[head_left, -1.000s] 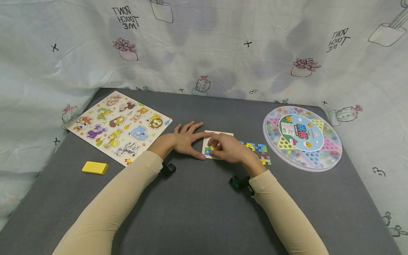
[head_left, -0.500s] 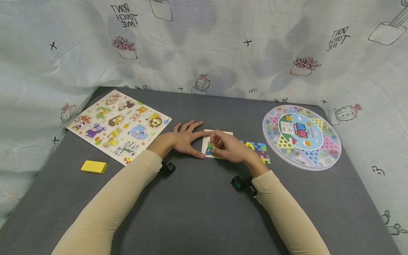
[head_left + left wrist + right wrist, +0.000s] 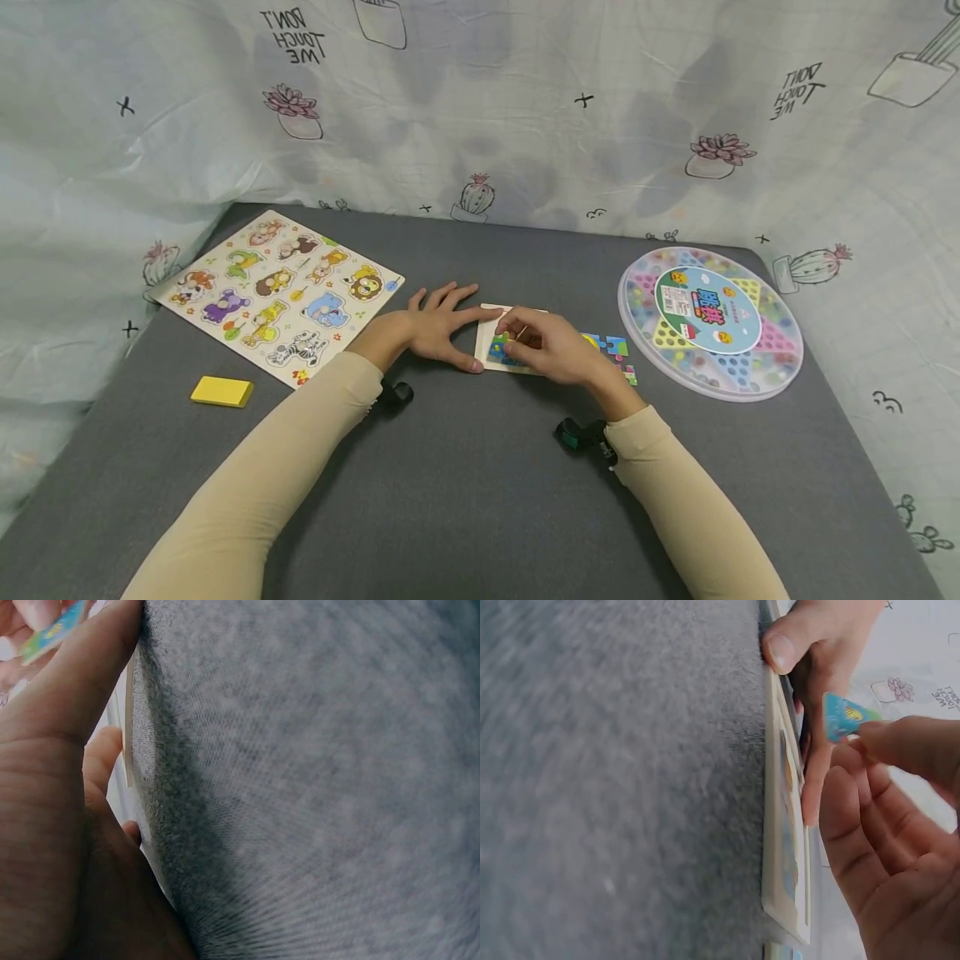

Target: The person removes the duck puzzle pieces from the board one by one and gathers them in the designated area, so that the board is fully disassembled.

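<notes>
My right hand (image 3: 551,343) pinches a small blue and green puzzle piece (image 3: 843,717) between thumb and fingers. In the right wrist view the piece is raised above the pale puzzle tray (image 3: 771,855), tilted and apart from it. My left hand (image 3: 442,329) lies with spread fingers at the left side of the tray, its thumb and index finger touching that edge. Other colourful pieces seem to lie inside the tray, mostly hidden by my right hand. Beside the tray, to the right, several loose puzzle pieces (image 3: 617,347) rest on the table, partly covered by the right hand.
An animal puzzle board (image 3: 288,292) lies at the back left, with a yellow block (image 3: 222,392) in front of it. On the right is a round, clear-covered board game (image 3: 712,325). A printed white curtain (image 3: 480,108) hangs behind the grey table (image 3: 450,500).
My right hand and forearm have shifted slightly to the right over the tray, uncovering more of its left part and covering more loose pieces. My left hand stays in place.
</notes>
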`<state>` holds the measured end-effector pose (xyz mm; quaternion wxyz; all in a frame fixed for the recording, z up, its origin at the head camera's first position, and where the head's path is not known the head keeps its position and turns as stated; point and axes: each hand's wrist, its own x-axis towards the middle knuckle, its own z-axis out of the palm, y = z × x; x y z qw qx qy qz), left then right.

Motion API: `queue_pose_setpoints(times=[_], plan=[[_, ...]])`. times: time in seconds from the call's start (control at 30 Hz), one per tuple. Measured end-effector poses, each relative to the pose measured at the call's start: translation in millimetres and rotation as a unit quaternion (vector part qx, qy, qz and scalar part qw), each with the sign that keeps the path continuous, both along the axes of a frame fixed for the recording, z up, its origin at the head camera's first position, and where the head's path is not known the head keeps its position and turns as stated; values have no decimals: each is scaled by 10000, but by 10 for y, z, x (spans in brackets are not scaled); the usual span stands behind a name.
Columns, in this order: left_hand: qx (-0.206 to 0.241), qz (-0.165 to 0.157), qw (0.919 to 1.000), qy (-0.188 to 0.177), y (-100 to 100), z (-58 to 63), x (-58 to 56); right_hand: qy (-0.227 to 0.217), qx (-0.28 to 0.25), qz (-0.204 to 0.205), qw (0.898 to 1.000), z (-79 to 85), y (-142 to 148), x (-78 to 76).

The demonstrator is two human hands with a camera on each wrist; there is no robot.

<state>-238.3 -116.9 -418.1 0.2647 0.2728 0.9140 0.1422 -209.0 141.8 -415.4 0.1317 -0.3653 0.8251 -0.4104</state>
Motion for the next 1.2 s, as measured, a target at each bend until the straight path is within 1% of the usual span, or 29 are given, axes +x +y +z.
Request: queue_pose_setpoints(times=[0.13, 0.27, 0.47, 0.6, 0.7, 0.8, 0.97, 1.07, 1.2], plan=[[-53, 8, 10000, 2, 6, -48, -21, -175, -331, 1, 9993, 27, 55, 15], [-135, 61, 9999, -1, -3, -103, -48, -260, -438, 40, 9987, 34, 113, 16], [-95, 103, 9999, -27, 3, -112, -45, -438, -331, 169, 9983, 70, 209, 52], [-85, 109, 9999, -7, 9, -111, -37, -386, -249, 202, 9987, 83, 283, 81], [-66, 116, 9999, 28, 4, -115, -34, -360, -245, 184, 9989, 83, 336, 102], [-142, 100, 9998, 54, 3, -121, -39, -447, -268, 124, 9986, 85, 392, 129], [-98, 45, 9999, 8, -1, -119, -25, -550, -137, 59, 9984, 113, 510, 175], [-9, 17, 10000, 19, -5, -98, -20, -548, -68, 9, 9985, 139, 585, 198], [-35, 45, 10000, 0, 2, -82, -17, -547, -16, -99, 9985, 136, 683, 232]])
